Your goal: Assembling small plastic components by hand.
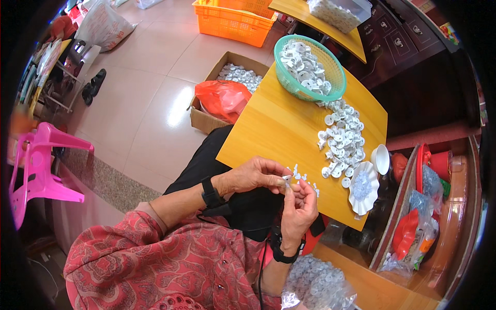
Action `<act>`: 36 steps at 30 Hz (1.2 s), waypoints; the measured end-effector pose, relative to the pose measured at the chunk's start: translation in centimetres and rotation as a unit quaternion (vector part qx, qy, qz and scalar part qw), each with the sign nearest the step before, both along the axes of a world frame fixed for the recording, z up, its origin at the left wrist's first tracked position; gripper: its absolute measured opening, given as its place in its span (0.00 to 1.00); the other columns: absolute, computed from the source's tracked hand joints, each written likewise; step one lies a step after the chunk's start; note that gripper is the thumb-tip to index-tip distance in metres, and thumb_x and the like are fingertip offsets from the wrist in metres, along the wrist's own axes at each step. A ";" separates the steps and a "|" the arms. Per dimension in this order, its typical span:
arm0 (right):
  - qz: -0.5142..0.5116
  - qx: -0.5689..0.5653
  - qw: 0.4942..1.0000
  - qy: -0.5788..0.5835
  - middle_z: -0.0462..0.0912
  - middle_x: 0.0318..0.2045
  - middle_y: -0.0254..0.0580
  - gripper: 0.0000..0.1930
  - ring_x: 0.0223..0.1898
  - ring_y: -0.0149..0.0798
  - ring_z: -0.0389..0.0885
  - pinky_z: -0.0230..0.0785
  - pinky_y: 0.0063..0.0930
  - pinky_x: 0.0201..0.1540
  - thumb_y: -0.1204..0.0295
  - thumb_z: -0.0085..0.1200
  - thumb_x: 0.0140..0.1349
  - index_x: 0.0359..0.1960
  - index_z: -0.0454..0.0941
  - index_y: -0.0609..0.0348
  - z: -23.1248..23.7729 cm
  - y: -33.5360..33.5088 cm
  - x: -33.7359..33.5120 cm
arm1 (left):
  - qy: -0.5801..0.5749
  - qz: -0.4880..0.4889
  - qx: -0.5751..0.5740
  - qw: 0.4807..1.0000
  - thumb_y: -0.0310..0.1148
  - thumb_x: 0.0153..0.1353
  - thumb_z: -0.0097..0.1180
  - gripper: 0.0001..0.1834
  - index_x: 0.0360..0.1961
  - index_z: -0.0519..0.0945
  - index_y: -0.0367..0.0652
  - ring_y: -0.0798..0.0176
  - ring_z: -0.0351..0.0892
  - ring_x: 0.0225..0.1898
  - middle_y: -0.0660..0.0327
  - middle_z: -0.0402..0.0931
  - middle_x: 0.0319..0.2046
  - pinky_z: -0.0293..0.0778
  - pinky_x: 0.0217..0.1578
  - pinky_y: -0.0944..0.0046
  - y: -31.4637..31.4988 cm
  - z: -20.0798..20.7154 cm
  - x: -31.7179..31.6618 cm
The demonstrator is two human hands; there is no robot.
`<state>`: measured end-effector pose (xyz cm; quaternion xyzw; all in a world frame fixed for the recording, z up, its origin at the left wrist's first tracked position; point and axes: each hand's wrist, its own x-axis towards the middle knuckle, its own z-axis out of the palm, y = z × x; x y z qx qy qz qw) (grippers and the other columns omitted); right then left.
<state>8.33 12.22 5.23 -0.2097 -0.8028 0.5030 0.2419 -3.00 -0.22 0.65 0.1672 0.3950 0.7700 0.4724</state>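
My left hand (258, 174) and my right hand (302, 202) meet above the near edge of the yellow wooden table (263, 129). Between the left thumb and fingers is a small white plastic part (287, 177). My right thumb and fingers are closed in a pinch against that part; whether they hold a second piece is hidden. Several tiny white pieces (296, 172) lie on the tabletop just past my fingertips. Farther right spreads a pile of round white plastic parts (341, 139). A white scalloped dish (358, 206) beside it holds small pale bluish pieces (362, 185).
A green basket (338, 72) full of white parts stands at the table's far end, a white bowl (381, 159) at its right edge. Left of the table sits a cardboard box (202, 121) with a red plastic bag (225, 98). A pink stool (49, 165) stands far left.
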 end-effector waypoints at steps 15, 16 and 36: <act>-0.022 0.074 0.997 -0.014 0.80 0.28 0.40 0.08 0.26 0.31 0.78 0.73 0.25 0.31 0.79 0.58 0.60 0.40 0.75 0.65 0.0 -0.5 0.0 | 0.041 -0.002 -0.010 0.999 0.29 0.64 0.59 0.16 0.53 0.78 0.37 0.71 0.80 0.37 0.61 0.81 0.40 0.78 0.41 0.70 0.3 0.4 0.5; -0.020 0.092 0.995 -0.017 0.80 0.28 0.39 0.08 0.26 0.30 0.78 0.73 0.24 0.31 0.79 0.58 0.60 0.39 0.75 0.65 -0.1 -0.5 0.0 | 0.035 -0.002 -0.006 0.999 0.29 0.64 0.59 0.16 0.52 0.79 0.37 0.71 0.80 0.37 0.62 0.81 0.40 0.78 0.41 0.70 0.3 0.4 0.5; -0.058 -0.062 0.996 0.015 0.79 0.33 0.38 0.11 0.33 0.26 0.76 0.73 0.20 0.38 0.76 0.60 0.61 0.42 0.73 0.68 0.4 1.9 0.2 | 0.053 0.060 -0.060 0.995 0.35 0.65 0.58 0.14 0.46 0.79 0.37 0.72 0.77 0.32 0.64 0.78 0.33 0.77 0.37 0.69 2.7 3.0 -5.2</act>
